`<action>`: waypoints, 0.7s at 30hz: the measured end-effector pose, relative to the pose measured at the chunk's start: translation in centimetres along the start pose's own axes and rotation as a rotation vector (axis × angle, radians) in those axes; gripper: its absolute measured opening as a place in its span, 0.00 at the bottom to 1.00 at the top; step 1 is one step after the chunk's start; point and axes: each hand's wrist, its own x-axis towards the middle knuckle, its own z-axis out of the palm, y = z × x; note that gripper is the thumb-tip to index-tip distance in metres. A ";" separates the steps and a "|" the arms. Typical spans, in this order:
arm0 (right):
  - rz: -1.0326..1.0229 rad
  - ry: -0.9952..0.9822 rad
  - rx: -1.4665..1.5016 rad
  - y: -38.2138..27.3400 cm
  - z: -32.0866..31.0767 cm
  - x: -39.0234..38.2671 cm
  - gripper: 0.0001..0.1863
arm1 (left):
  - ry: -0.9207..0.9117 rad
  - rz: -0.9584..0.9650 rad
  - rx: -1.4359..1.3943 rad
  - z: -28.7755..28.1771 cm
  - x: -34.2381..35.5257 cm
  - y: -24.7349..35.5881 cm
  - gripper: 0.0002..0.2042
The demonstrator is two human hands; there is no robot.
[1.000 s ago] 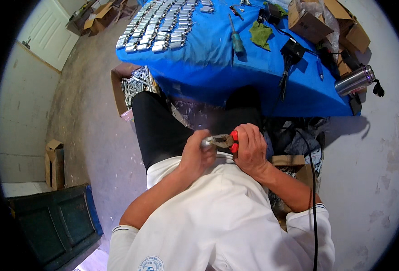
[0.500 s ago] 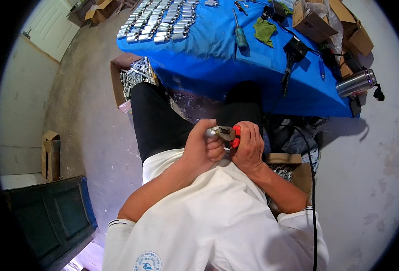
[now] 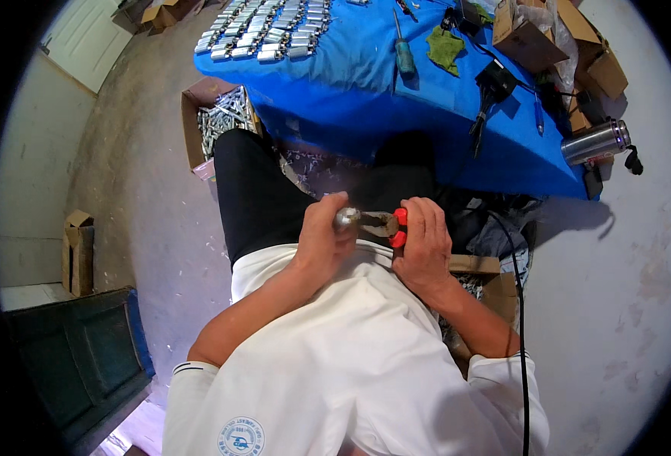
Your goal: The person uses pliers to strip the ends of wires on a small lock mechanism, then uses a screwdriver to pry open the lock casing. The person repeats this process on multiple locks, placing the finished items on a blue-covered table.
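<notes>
Above my lap, my left hand [image 3: 323, 239] is closed around a small silver metal cylinder [image 3: 344, 219], whose end pokes out past the thumb. My right hand [image 3: 424, 247] grips a pair of pliers [image 3: 382, 223] by its red handles. The plier jaws point left and meet the end of the cylinder; whether they clamp it or only touch it I cannot tell. On the blue-covered table [image 3: 350, 76] ahead, several rows of similar silver cylinders [image 3: 267, 30] lie at the far left.
A screwdriver [image 3: 404, 55], a green cloth [image 3: 445, 50] and a black adapter [image 3: 497, 74] lie on the table. At its right end is a steel flask [image 3: 595, 143]. Cardboard boxes of metal parts stand by my left knee [image 3: 189, 129] and right side [image 3: 500, 296]. A black cable [image 3: 523, 342] hangs at right.
My left hand has shifted slightly left with the cylinder, and the hands are a little farther apart. More of the plier jaws shows now. The whole view has shifted slightly.
</notes>
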 end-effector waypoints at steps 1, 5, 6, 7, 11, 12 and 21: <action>0.020 -0.012 -0.002 -0.1 -0.5 0.1 0.32 | 0.017 0.050 0.042 0.1 0.0 0.0 0.19; 0.045 -0.062 -0.013 -0.2 -2.0 0.4 0.34 | 0.012 0.155 0.168 -0.4 -0.3 -0.1 0.18; 0.034 -0.066 -0.021 -0.1 -2.2 0.6 0.34 | 0.016 0.169 0.176 -0.3 -0.3 -0.2 0.17; 0.023 -0.080 -0.022 -0.1 -2.5 0.7 0.34 | 0.021 0.184 0.183 -0.3 -0.4 -0.3 0.17; -0.021 -0.118 -0.030 -0.3 -2.8 1.2 0.34 | 0.021 0.281 0.249 -1.0 0.0 -0.8 0.15; -0.032 -0.126 -0.034 -0.3 -2.7 1.2 0.34 | 0.016 0.309 0.289 -1.1 0.1 -0.9 0.15; -0.044 -0.256 -0.092 0.0 -2.9 1.5 0.33 | 0.013 0.476 0.501 -2.2 0.8 -1.8 0.15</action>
